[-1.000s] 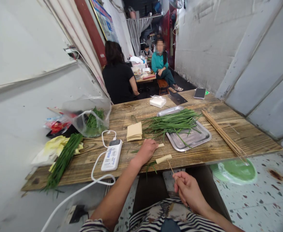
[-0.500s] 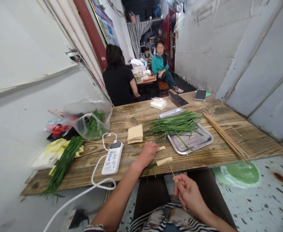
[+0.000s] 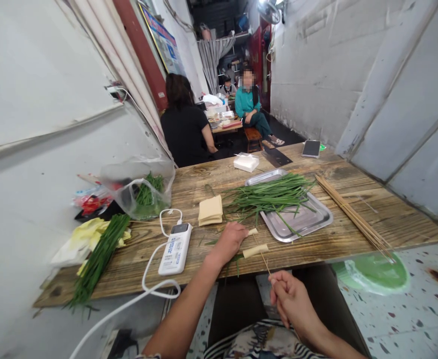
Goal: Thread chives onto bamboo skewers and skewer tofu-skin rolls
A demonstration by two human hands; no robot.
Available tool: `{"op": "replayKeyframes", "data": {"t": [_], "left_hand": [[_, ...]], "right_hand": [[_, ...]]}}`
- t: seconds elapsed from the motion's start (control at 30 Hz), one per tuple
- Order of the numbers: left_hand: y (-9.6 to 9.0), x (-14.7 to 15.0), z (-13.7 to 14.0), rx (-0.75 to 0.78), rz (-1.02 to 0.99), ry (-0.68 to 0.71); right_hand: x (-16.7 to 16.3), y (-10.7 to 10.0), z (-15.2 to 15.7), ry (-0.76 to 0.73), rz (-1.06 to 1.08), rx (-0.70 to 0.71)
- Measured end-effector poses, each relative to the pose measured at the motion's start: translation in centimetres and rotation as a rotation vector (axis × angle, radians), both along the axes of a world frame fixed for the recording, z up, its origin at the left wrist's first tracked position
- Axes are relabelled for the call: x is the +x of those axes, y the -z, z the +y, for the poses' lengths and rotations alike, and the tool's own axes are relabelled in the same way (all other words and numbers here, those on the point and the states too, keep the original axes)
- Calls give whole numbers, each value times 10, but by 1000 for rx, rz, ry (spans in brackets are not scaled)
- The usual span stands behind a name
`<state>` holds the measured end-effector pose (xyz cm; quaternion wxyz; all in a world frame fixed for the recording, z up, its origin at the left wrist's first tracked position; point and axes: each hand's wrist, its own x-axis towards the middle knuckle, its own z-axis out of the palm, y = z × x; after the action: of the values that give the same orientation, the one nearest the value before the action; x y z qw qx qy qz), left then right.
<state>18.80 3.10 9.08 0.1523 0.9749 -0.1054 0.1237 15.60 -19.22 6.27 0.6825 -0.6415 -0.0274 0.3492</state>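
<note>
My right hand (image 3: 290, 298) is closed on the lower end of a thin wooden skewer (image 3: 266, 263), just past the table's near edge. A pale rolled sheet (image 3: 255, 251), probably tofu skin, sits crosswise on that skewer. Near the skewer's far end lies a second pale roll (image 3: 254, 232), with the fingers of my left hand (image 3: 232, 242) closed around its left end. Bits of green leaf stick out beneath my left hand. Just beyond it rests a stack of square pale sheets (image 3: 210, 210). Long green chives (image 3: 271, 193) lie across a metal tray (image 3: 318, 219).
Bundled skewers (image 3: 348, 213) lie at the right. A white power bank (image 3: 175, 249) with a cable, more chives (image 3: 101, 254) and a plastic bag (image 3: 147, 197) are at left. A cleaver (image 3: 278, 157), white box (image 3: 246, 162) and phone (image 3: 311, 148) lie at the back. People sit beyond.
The whole view has shifted slightly as the camera moved. Both hands keep their holds on the roll and the skewer, with hardly any visible movement.
</note>
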Motion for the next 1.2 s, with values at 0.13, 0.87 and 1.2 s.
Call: {"op": "replayKeyframes", "data": {"t": [0.13, 0.87, 1.2], "left_hand": [[1, 0, 1, -8, -9, 7], [-4, 0, 1, -99, -13, 48], [-6, -1, 2, -97, 43, 12]], "right_hand": [[1, -4, 2, 2, 3, 8], [25, -8, 23, -3, -81, 29], [35, -9, 40, -161, -72, 8]]}}
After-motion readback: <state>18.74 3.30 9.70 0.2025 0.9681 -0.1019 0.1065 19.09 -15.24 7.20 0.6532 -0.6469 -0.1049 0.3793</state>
